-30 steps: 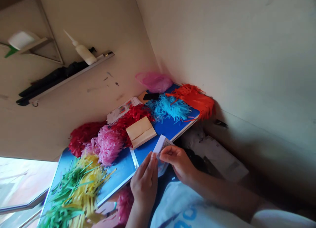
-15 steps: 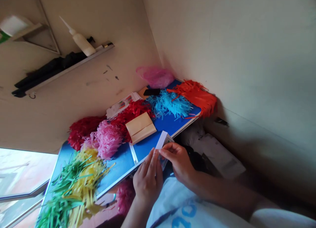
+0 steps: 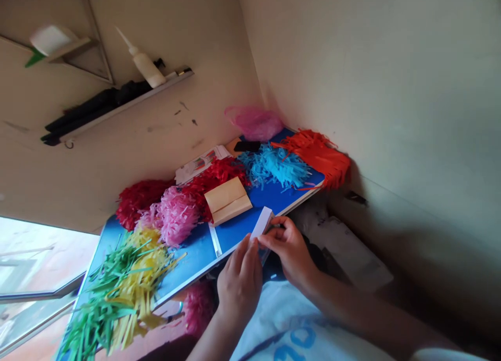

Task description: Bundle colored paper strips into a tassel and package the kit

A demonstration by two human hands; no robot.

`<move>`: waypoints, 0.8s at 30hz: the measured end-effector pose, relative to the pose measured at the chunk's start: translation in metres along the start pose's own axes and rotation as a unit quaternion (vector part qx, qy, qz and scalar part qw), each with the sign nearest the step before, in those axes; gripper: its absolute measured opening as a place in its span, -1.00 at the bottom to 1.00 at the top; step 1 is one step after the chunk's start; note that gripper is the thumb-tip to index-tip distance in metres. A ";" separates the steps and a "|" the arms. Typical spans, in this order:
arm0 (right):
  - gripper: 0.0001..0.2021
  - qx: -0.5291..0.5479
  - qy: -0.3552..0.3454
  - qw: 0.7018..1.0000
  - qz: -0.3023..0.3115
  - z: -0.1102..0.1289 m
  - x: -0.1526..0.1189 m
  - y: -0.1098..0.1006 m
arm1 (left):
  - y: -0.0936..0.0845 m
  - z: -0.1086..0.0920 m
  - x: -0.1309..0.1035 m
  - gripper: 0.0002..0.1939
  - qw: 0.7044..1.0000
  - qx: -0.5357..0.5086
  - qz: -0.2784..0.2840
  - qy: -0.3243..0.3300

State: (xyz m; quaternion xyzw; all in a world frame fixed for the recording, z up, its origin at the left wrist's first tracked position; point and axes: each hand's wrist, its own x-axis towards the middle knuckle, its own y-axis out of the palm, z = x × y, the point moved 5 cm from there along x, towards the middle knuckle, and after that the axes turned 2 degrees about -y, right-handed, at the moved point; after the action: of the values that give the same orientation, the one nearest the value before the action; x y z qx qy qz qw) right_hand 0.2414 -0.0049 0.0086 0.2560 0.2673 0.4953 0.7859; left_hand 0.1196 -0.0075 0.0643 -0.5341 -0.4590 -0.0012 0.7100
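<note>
A folded white paper piece (image 3: 262, 223) is held between my two hands in front of the table's near edge. My left hand (image 3: 239, 280) grips its lower end, with the fingers closed together along it. On the other side, my right hand (image 3: 287, 244) pinches the paper near its right edge. The fingers hide most of the piece's lower part. Just beyond it on the table lies a flat tan paper packet (image 3: 228, 200) with a fold line across it.
On the blue table (image 3: 270, 196) lie fringed paper bundles: green (image 3: 99, 293), yellow (image 3: 143, 275), pink (image 3: 176, 215), dark red (image 3: 143, 202), light blue (image 3: 277, 165) and orange (image 3: 319, 155). A phone-like black object (image 3: 247, 146) and a pink plastic bag (image 3: 256, 122) are behind. A shelf (image 3: 129, 106) hangs on the wall.
The camera view has shifted, so the room appears a little further right. The paper between my hands has turned slightly, and less of its printed side shows.
</note>
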 end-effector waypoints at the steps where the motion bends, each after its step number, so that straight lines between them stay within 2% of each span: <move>1: -0.53 0.003 -0.006 1.000 0.010 -0.001 0.000 -0.001 | 0.000 0.000 0.000 -0.71 1.000 0.006 0.006 -0.005; 7: -0.61 -0.024 -0.042 0.998 0.035 -0.001 -0.001 -0.003 | 0.004 0.003 0.002 -0.57 0.997 0.024 0.069 -0.013; 12: -0.64 -0.121 -0.048 0.989 0.065 0.002 0.007 -0.004 | 0.004 0.006 0.004 -0.58 0.997 -0.015 0.077 -0.012; 14: -0.61 -0.212 -0.073 0.973 0.045 0.004 0.017 -0.015 | 0.002 0.008 0.005 -0.62 0.997 -0.028 0.070 -0.013; 17: -0.41 -0.341 -0.195 0.920 -0.007 0.018 0.031 -0.032 | -0.005 0.013 0.006 -0.69 0.996 -0.051 0.069 -0.016; 19: -0.36 -0.375 -0.243 0.893 0.057 0.021 0.036 -0.030 | -0.012 0.016 0.005 -0.75 0.996 -0.062 0.066 -0.021; 21: -0.57 -0.389 -0.237 0.877 0.156 0.017 0.032 -0.020 | -0.020 0.021 0.003 -0.83 0.996 -0.056 0.062 -0.043; 23: -0.77 -0.397 -0.230 0.864 0.206 0.012 0.021 -0.010 | -0.028 0.026 0.000 -0.87 0.995 -0.038 0.054 -0.080; 24: -0.81 -0.399 -0.232 0.860 0.215 0.009 0.014 -0.006 | -0.032 0.027 -0.003 -0.87 0.993 -0.032 0.052 -0.098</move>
State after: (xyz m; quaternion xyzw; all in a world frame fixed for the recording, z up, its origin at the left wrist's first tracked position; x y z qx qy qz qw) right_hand 0.2565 0.0046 0.0093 0.0791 -0.2054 0.6425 0.7340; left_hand 0.0847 -0.0017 0.0867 -0.5771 -0.4973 0.0735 0.6437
